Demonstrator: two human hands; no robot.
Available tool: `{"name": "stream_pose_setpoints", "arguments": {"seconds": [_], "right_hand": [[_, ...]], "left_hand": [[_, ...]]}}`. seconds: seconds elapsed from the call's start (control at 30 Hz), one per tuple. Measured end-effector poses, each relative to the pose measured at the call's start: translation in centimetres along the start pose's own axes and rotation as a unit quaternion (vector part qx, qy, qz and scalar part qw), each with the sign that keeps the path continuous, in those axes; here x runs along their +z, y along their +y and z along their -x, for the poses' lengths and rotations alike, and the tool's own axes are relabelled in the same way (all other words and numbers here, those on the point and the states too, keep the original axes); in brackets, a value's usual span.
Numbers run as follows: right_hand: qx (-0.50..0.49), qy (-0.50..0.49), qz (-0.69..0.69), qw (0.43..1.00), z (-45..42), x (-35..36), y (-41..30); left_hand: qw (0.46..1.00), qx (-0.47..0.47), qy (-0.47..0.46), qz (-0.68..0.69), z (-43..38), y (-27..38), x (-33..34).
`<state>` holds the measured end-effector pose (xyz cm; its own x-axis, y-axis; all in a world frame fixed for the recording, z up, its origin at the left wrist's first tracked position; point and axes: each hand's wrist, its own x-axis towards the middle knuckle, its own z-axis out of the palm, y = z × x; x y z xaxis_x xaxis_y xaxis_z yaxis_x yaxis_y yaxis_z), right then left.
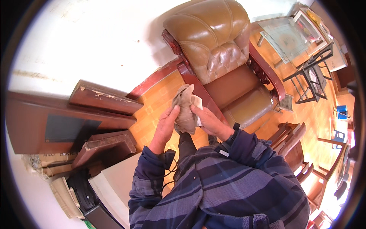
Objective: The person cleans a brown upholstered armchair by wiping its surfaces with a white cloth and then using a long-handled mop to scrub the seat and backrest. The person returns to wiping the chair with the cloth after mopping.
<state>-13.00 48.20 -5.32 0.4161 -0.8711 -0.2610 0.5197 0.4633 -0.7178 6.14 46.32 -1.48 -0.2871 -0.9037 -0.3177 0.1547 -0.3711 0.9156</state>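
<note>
Both my hands hold a crumpled greyish-brown cloth (184, 114) in front of my body, above the wooden floor. My left hand (167, 121) grips its left edge, thumb on top. On the other side my right hand (210, 118) pinches it with the thumb over the front. A white piece (197, 100), perhaps paper or cloth, shows between the cloth and my right hand. The fingers behind the cloth are largely hidden. Just beyond my hands stands a brown leather armchair (211, 43) with dark red wooden arms.
Dark wooden panels (105, 98) and a worn brown box-like piece (107, 146) lie at left. Beside my left arm is a pale flat-topped box (118, 177). To the right are a wooden chair (291, 140), a black chair (313, 75) and a glass table (283, 40).
</note>
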Motion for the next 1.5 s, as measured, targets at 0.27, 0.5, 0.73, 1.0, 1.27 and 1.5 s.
{"name": "stream_pose_setpoints", "arguments": {"seconds": [0.27, 0.5, 0.73, 1.0, 1.27, 1.5], "right_hand": [[-0.097, 0.196, 0.401, 0.89, -7.6, -4.9, 1.1], [-0.051, 0.135, 0.04, 0.989, -15.4, 2.1, 1.3], [-0.101, 0.22, -0.171, 0.955, -20.0, 4.1, 0.9], [-0.326, 0.46, 0.129, 0.816, -16.8, -4.2, -11.2], [-0.39, 0.546, 0.529, 0.519, -23.6, -7.3, -25.3], [-0.238, 0.333, 0.756, 0.511, -36.8, -9.3, -22.2]], "left_hand": [[0.973, 0.062, 0.075, -0.209, -8.6, 3.8, -13.8], [0.838, 0.207, 0.039, -0.504, -14.5, 6.5, -16.0], [0.796, 0.266, -0.258, -0.478, -16.0, 8.6, -11.4], [0.88, 0.058, -0.196, -0.428, -23.9, 12.1, -17.0], [0.863, 0.025, -0.083, -0.498, -30.6, 12.9, -22.8], [0.894, -0.083, -0.058, -0.436, -34.0, 13.8, -23.8]]}}
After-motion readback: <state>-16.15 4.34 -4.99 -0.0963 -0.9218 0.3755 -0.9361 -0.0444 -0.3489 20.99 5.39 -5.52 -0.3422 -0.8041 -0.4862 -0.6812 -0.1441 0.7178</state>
